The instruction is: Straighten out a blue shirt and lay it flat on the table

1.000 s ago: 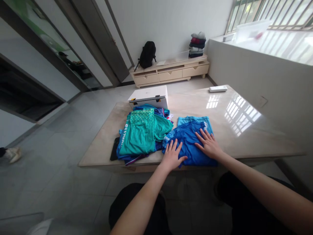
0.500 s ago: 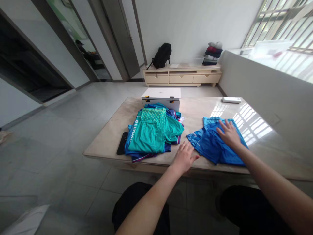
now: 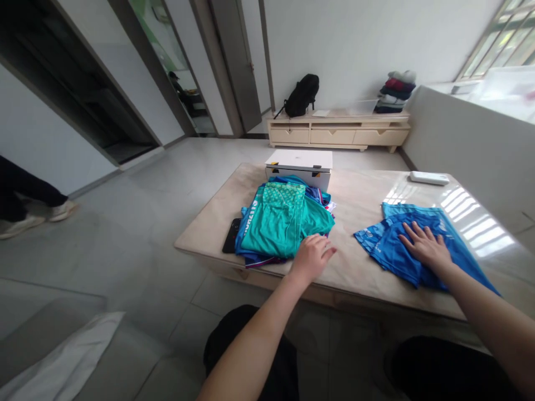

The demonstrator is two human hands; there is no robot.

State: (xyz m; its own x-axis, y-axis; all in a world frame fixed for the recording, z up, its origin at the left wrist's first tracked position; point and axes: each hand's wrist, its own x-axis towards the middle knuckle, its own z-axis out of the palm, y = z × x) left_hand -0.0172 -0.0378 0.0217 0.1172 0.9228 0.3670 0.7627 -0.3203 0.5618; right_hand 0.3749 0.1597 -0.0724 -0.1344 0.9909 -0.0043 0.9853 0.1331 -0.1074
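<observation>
My right hand point(image 3: 426, 247) lies palm down with spread fingers on a blue sports shirt point(image 3: 405, 267), which is laid out on the table at the right. The shirt's sleeve points toward the middle of the table. My left hand point(image 3: 311, 259) is at the near right corner of a pile of folded jerseys, its fingers loosely bent and apart, gripping nothing. On top of that pile is a green jersey point(image 3: 276, 223) with white lettering along its left side. Blue and purple garments show below it.
Behind the pile stands a white box point(image 3: 298, 167). A black phone point(image 3: 231, 236) lies left of the pile, and a white oblong object point(image 3: 429, 177) near the far right table edge. Beyond are a low cabinet point(image 3: 334, 133), a backpack point(image 3: 298, 94) and stacked clothes point(image 3: 395, 92). A person's legs point(image 3: 25, 189) are at left.
The view has turned left. My left hand has moved away from the blue shirt to the jersey pile. My right hand stays spread on the shirt. A person's legs have appeared at the left.
</observation>
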